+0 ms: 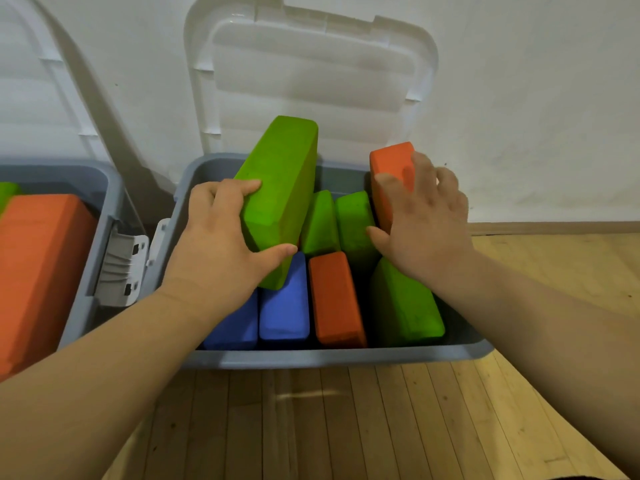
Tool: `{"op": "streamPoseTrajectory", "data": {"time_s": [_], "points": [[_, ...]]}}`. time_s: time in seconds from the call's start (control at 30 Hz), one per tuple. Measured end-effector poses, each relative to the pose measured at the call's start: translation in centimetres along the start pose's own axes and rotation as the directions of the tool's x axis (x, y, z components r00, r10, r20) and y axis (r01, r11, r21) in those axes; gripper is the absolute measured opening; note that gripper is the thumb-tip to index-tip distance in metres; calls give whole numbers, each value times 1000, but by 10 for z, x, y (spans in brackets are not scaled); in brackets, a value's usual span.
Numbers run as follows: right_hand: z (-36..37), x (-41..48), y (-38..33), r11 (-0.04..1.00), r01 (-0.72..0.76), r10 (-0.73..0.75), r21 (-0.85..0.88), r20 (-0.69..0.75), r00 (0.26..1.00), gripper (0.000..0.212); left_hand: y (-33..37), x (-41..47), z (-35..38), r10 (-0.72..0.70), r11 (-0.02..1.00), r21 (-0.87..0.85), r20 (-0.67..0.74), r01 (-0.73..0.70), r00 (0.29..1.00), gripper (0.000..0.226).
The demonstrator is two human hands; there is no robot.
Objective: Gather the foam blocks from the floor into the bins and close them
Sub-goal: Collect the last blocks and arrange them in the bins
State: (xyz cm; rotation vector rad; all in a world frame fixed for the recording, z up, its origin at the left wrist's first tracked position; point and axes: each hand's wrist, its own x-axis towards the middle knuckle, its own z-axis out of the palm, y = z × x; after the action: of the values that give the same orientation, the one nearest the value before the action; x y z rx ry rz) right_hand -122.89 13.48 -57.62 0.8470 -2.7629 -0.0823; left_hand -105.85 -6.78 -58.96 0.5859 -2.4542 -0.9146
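Gripping the lower end of a big green block (280,188), the person's left hand (221,233) has its fingers curled over the block's upper edge and its thumb hooked under the near corner. That block stands tilted, its top leaning towards the wall (519,98) and its foot down among the others inside the grey bin (311,358).

The right hand (422,223) is spread wide, fingers apart and fairly straight, laid against an upright orange block (389,161) at the bin's far right corner. The hand is a little blurred, so I cannot tell how firmly it presses.

Packed in the bin below are two blue blocks (284,299) side by side at the near left, a flat orange block (336,299) just beside them, and a slanted green block (405,303) at the near right. Two smaller-looking green blocks (320,223) stand on end between the hands.

The bin's white lid (311,74) is open, propped against the wall. A second bin (93,237) sits just to the left, also open, with a large orange block (38,271) filling what I can see of it and a sliver of green (7,192) behind that. Both bins rest on the wooden floor (346,427).
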Motion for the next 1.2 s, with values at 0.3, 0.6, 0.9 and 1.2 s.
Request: {"op": "streamPoseTrajectory", "data": {"time_s": [0.3,0.6,0.9,1.2], "points": [[13,9,44,935,-210,206,286,42,978,69,1,5,-6,35,999,-14,-30,-36,999,84],[20,4,66,899,-253,235,358,95,967,69,9,3,-1,-9,1000,17,21,8,1000,89],[31,6,66,927,-214,215,309,29,976,66,19,3,-9,-62,974,228,230,8,971,99],[6,-3,43,978,-29,71,207,-200,977,63,12,3,-16,-104,982,178,213,66,972,93]]}}
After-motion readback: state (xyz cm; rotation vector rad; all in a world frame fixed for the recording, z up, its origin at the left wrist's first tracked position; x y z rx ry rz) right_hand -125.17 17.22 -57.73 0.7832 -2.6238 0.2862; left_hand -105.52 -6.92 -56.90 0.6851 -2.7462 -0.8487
